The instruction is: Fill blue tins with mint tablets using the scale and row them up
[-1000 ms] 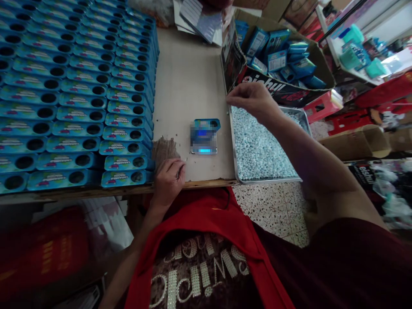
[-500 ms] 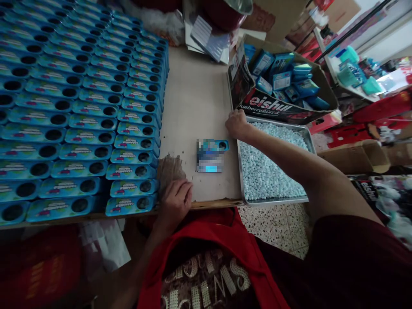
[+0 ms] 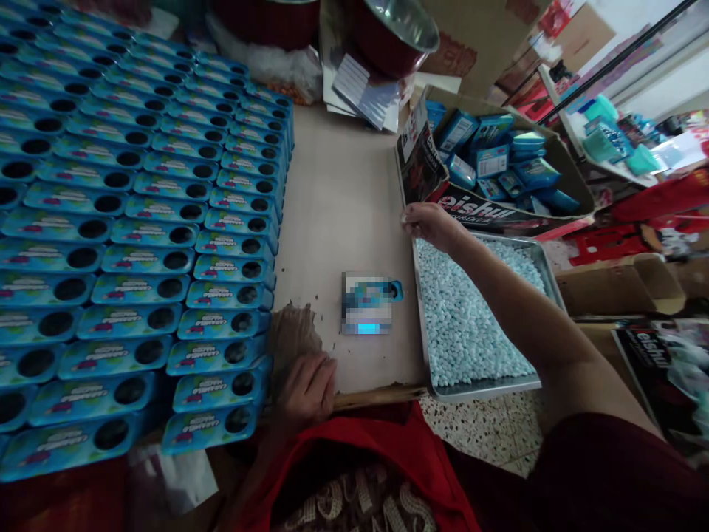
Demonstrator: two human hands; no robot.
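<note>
My right hand (image 3: 435, 225) is over the back left corner of a metal tray (image 3: 437, 391), beside the printed carton. Its fingertips are pinched together, and what is between them is too small to make out. Small pale blue pellets (image 3: 476, 318) fill the tray. My left hand (image 3: 310, 384) rests at the table's front edge, fingers loosely laid on the worn wood, holding nothing. Between the hands sits a small scale-like device (image 3: 365, 325) with a lit blue display, partly blurred out. A blue case with a dark round window (image 3: 394, 290) lies on it.
Rows of blue cases (image 3: 177, 258) with dark round windows cover the table's left side. A printed carton (image 3: 487, 210) of blue packs (image 3: 492, 162) stands behind the tray. Red metal pots (image 3: 402, 37) and papers (image 3: 365, 92) are at the back. Another open carton (image 3: 620, 284) is at right.
The view has tilted, so the table sits lower in the picture. My right hand has shifted slightly and its fingers now point left in a pinch. My left hand stays at the edge.
</note>
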